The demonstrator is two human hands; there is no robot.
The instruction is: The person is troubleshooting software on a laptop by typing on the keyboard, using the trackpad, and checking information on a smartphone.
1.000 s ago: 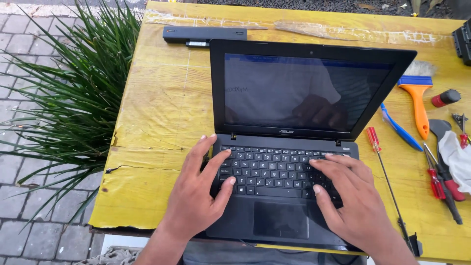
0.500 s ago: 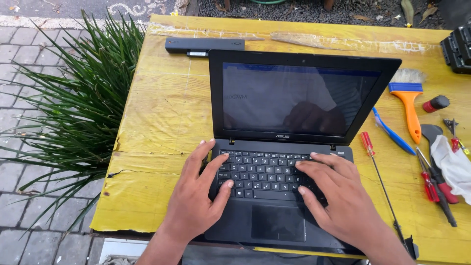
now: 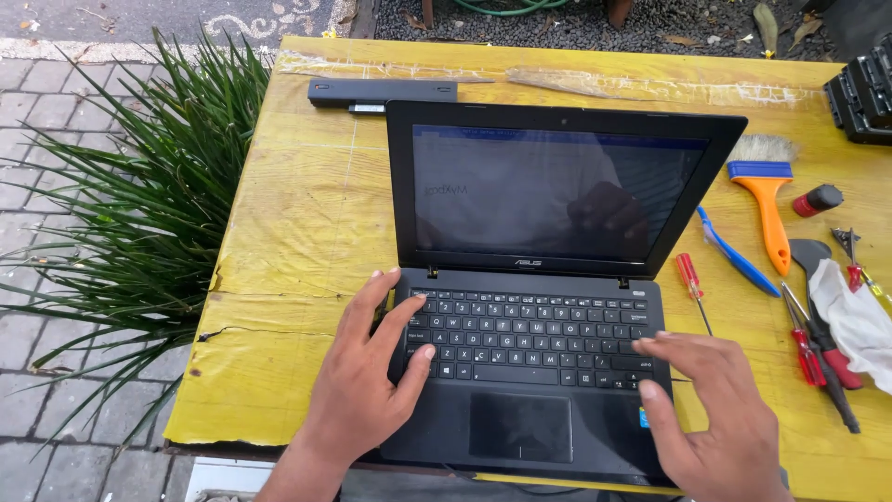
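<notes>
Soft, even daylight fills the scene; shadows are faint and short, lying close under the hands and beside the tools. The laptop [image 3: 548, 279] screen is dark and glossy, mirroring a pale torso and a dark shape. The yellow table [image 3: 288, 232] left of the laptop shines mildly. Focus is sharp; straight edges bow slightly toward the corners.

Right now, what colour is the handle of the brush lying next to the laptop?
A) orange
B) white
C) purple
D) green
A: the brush lying on the yellow table, to the right of the laptop, has an orange handle below a blue band and pale bristles.
</notes>
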